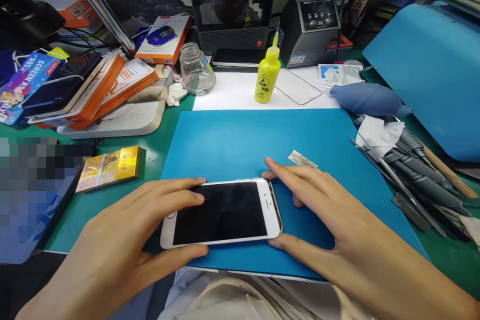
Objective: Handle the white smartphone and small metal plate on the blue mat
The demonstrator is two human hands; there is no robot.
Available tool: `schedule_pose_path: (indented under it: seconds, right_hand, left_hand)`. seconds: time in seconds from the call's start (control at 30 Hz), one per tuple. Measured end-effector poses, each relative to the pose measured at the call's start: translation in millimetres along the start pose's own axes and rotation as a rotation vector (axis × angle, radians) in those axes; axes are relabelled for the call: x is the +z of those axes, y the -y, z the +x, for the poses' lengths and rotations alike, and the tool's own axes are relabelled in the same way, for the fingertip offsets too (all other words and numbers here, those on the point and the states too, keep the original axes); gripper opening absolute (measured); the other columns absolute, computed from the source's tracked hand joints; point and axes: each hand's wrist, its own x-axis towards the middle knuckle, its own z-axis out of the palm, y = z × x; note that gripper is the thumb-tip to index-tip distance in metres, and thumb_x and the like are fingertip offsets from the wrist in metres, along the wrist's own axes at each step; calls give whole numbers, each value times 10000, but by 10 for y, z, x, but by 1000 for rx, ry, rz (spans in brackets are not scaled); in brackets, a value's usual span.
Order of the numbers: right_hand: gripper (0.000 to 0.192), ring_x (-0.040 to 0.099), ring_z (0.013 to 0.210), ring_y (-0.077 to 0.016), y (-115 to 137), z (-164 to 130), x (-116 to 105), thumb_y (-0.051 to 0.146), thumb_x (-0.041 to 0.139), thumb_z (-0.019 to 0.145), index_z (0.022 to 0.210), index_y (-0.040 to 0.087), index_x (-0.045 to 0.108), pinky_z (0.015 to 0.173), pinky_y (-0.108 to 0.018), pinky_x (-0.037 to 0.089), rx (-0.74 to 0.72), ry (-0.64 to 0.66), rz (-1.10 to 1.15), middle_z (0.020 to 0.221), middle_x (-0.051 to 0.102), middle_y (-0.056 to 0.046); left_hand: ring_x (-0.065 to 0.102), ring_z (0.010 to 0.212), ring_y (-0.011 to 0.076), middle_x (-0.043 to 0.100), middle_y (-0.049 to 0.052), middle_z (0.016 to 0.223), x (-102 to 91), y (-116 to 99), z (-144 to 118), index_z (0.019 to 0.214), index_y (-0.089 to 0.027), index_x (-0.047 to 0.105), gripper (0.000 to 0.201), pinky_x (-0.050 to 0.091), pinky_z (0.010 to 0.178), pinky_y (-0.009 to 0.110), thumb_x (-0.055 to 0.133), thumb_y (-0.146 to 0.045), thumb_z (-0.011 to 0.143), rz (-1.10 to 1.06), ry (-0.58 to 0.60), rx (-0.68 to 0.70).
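Observation:
A white smartphone (221, 214) with a dark screen lies face up on the blue mat (225, 145), its home button end to the left. A thin metallic frame edge shows along its right end, beside the white front. My left hand (138, 230) grips the left half, thumb at the near edge and fingers over the far edge. At the right end, my right hand (330, 215) spans the phone: the thumb touches the near corner, and a fingertip sits by the far corner. Its index finger is stretched out above the mat. Behind these fingers lies a small printed strip (302, 159).
Tweezers and other tools (420, 175) lie at the right, beside a blue air blower (369, 99). A yellow bottle (267, 75) and glass jar (197, 70) stand behind the mat. At left are a gold box (110, 167) and stacked orange-white boxes (101, 90).

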Motion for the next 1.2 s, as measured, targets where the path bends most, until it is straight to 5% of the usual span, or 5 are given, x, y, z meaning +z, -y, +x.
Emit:
schedule_pose_path:
  seconds: [0.2, 0.43, 0.97, 1.1, 1.2]
  right_hand:
    - [664, 612, 1476, -268, -42, -16, 16, 616, 487, 1137, 1714, 310, 370, 1158, -437, 607, 10, 0, 18, 1584, 622, -49]
    - [673, 584, 1504, -292, -68, -41, 97, 619, 521, 1125, 1710, 324, 365, 1166, -494, 606, 16, -19, 31, 1631, 581, -73]
    - [680, 713, 1331, -370, -134, -25, 150, 674, 477, 1120, 1709, 354, 362, 942, -588, 704, -27, -104, -27, 1448, 723, -60]
    - [659, 755, 1266, -293, -138, -19, 132, 677, 480, 1128, 1699, 365, 377, 988, -454, 694, 24, -115, 18, 1345, 758, -46]
    - [632, 803, 1023, -192, -68, 23, 136, 676, 423, 1155, 1698, 355, 397, 794, -279, 676, 117, -181, 13, 1214, 768, -22]
  left_hand:
    - [814, 1110, 165, 804, -49, 1318, 19, -75, 10, 1406, -350, 620, 588, 639, 894, 175, 591, -803, 1033, 80, -39, -14]
    - [713, 1298, 171, 744, -67, 1443, 29, -68, 37, 1449, -363, 615, 525, 558, 1118, 215, 674, -696, 1048, 21, 26, 51]
    - [479, 1475, 162, 595, -60, 1598, 21, -89, 37, 1604, -388, 415, 673, 407, 1252, 265, 747, -567, 1046, -159, 176, -11]
    - [443, 1511, 197, 504, -33, 1660, -46, -163, 5, 1685, -434, 298, 761, 450, 1245, 339, 748, -459, 1072, -118, 275, -62]
    - [526, 1436, 235, 554, 10, 1566, 10, -299, -8, 1680, -434, 296, 771, 540, 1175, 397, 720, -282, 1054, -69, 203, -124]
